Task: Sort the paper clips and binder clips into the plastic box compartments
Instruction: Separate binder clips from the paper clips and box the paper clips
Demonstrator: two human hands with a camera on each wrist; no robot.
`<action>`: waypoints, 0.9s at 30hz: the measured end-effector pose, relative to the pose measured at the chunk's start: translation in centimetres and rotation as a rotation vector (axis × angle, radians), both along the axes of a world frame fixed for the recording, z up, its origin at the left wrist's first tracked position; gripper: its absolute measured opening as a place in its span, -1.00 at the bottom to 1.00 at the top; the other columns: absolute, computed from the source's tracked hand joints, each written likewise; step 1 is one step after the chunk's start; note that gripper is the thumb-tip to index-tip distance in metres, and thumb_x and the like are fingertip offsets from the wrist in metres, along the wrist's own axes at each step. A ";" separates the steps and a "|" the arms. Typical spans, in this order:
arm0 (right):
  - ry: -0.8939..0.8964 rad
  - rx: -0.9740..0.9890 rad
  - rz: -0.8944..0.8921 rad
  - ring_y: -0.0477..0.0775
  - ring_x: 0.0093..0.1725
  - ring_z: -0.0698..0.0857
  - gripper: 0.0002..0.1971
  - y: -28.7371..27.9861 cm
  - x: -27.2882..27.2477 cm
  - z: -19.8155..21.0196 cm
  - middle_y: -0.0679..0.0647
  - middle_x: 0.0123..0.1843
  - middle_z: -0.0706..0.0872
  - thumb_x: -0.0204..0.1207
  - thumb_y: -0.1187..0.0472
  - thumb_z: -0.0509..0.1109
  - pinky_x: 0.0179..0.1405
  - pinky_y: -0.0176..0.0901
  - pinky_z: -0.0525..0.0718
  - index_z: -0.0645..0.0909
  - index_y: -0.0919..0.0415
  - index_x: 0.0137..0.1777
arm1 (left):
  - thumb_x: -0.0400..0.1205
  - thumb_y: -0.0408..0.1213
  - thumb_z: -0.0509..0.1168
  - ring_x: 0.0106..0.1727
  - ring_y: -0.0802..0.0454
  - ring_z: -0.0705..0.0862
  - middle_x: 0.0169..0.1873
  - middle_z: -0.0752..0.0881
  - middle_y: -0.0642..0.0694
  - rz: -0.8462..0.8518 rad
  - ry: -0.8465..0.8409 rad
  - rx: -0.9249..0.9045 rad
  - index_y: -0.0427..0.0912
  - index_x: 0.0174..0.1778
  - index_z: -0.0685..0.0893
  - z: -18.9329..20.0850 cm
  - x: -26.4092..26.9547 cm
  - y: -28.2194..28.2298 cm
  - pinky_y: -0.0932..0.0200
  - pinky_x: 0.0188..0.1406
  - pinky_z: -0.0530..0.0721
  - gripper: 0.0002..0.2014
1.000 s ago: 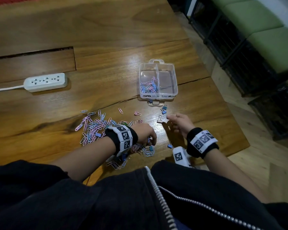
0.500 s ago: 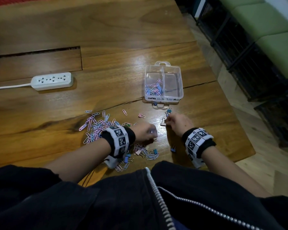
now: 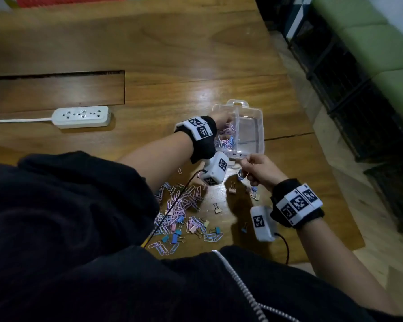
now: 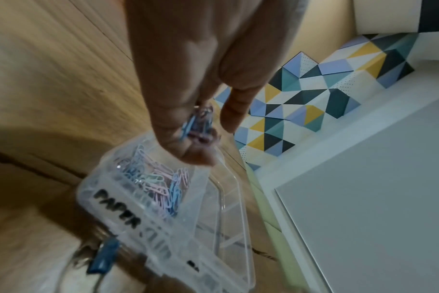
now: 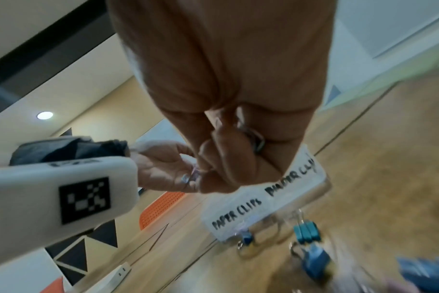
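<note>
While left hand pinches paper clips over box, right hand fisted, seemingly on binder clip.

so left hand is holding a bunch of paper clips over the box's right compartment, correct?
Not quite. The left hand does hold a bunch of paper clips, but over the left compartment of the plastic box, the one already holding clips. The head view shows it.

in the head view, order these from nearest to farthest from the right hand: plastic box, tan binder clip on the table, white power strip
From the right hand:
1. plastic box, just beyond the knuckles.
2. tan binder clip, on the table a little nearer the person and to the left.
3. white power strip, far off to the left.
</note>
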State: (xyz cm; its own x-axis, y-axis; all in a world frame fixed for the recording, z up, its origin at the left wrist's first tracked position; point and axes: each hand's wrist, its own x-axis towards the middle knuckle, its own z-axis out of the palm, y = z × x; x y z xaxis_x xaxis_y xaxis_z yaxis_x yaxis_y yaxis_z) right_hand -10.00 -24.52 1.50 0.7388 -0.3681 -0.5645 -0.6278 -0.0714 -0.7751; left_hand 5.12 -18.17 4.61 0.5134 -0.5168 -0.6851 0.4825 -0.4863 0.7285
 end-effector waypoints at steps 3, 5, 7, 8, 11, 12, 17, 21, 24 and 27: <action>-0.017 -0.063 0.010 -0.05 -0.49 0.40 -0.79 -0.6 2.0 1.3 0.08 -0.40 0.49 0.59 0.32 0.20 -0.55 -0.29 0.39 0.43 0.18 -0.29 | 0.64 -0.22 0.13 -0.27 0.11 0.54 -0.17 0.54 0.03 0.000 0.063 0.000 -0.24 -0.09 0.53 0.2 0.5 -0.6 0.16 -0.17 0.52 -0.84; -0.014 -0.100 0.018 -0.06 -0.46 0.44 -0.82 -1.0 3.5 1.9 0.07 -0.35 0.50 0.59 0.29 0.22 -0.50 -0.30 0.44 0.45 0.18 -0.26 | 0.64 -0.13 0.15 0.21 -0.04 0.55 0.37 0.45 -0.15 -0.037 0.068 0.019 -0.29 0.34 0.43 -0.1 0.9 -0.5 0.02 0.22 0.49 -0.59; -0.016 -0.155 0.023 -0.05 -0.43 0.47 -0.89 -1.3 5.4 2.2 0.07 -0.31 0.51 0.59 0.29 0.21 -0.46 -0.29 0.51 0.48 0.23 -0.17 | 0.65 -0.14 0.12 0.45 -0.15 0.39 0.51 0.32 -0.25 -0.083 0.022 0.003 -0.29 0.46 0.35 -0.3 1.0 -0.3 0.01 0.33 0.42 -0.52; -0.020 -0.167 0.011 -0.04 -0.42 0.49 -0.92 -1.4 6.4 2.2 0.07 -0.30 0.51 0.59 0.30 0.21 -0.42 -0.27 0.55 0.50 0.27 -0.11 | 0.66 -0.18 0.11 0.44 -0.15 0.40 0.49 0.36 -0.25 -0.093 -0.016 0.004 -0.29 0.46 0.37 -0.2 1.0 0.0 0.04 0.27 0.44 -0.54; -0.023 -0.143 -0.047 0.01 -0.31 0.54 -0.79 -1.0 8.9 2.1 0.07 -0.25 0.53 0.61 0.27 0.18 -0.12 -0.07 0.66 0.51 0.34 0.16 | 0.66 -0.36 0.09 -0.07 0.04 0.52 0.01 0.58 -0.14 -0.107 -0.177 -0.003 -0.30 0.38 0.47 0.0 1.5 1.2 0.18 -0.07 0.54 -0.64; -0.023 -0.130 -0.053 0.03 -0.24 0.54 -0.71 -0.8 9.3 2.1 0.08 -0.20 0.54 0.62 0.25 0.14 -0.04 -0.04 0.63 0.46 0.35 0.28 | 0.66 -0.41 0.08 -0.16 0.07 0.51 -0.10 0.57 -0.08 -0.157 -0.259 0.015 -0.32 0.36 0.49 -0.1 1.7 1.8 0.23 -0.14 0.54 -0.66; -0.068 -0.214 -0.059 0.30 0.24 0.56 -0.65 0.2 8.8 1.6 0.25 0.35 0.52 0.64 0.35 0.04 0.33 0.10 0.52 0.42 0.37 0.38 | 0.61 -0.52 0.16 0.26 -0.07 0.61 0.23 0.65 -0.18 -0.508 -0.693 0.270 -0.31 0.26 0.61 -1.7 1.7 7.4 0.18 0.19 0.52 -0.69; -0.179 -0.136 -0.181 -0.02 -0.12 0.55 -0.73 1.3 5.7 0.4 0.08 0.02 0.58 0.59 0.45 0.05 -0.13 -0.24 0.62 0.52 0.15 -0.10 | 0.60 -0.51 0.21 0.30 -0.08 0.58 0.31 0.59 -0.21 -0.748 -0.717 0.423 -0.25 0.36 0.52 -5.1 0.6 11.5 0.15 0.32 0.54 -0.62; -0.160 -0.198 -0.040 -0.09 -0.16 0.54 -0.78 4.0 2.6 -1.3 -0.05 -0.18 0.56 0.54 0.44 0.18 -0.14 -0.29 0.56 0.50 0.12 -0.22 | 0.59 -0.46 0.21 0.31 -0.12 0.52 0.32 0.50 -0.20 -0.823 -0.807 0.436 -0.22 0.38 0.50 -6.3 -0.7 13.2 0.03 0.33 0.57 -0.60; -0.027 -0.192 0.212 -0.08 -0.10 0.58 -0.85 7.2 0.6 -3.1 0.05 -0.05 0.65 0.56 0.39 0.20 -0.15 -0.34 0.55 0.58 0.21 -0.03 | 0.64 -0.34 0.19 0.34 -0.12 0.48 0.33 0.48 -0.22 -0.883 -0.866 0.397 -0.25 0.40 0.48 -6.5 -2.0 14.0 0.10 0.35 0.49 -0.62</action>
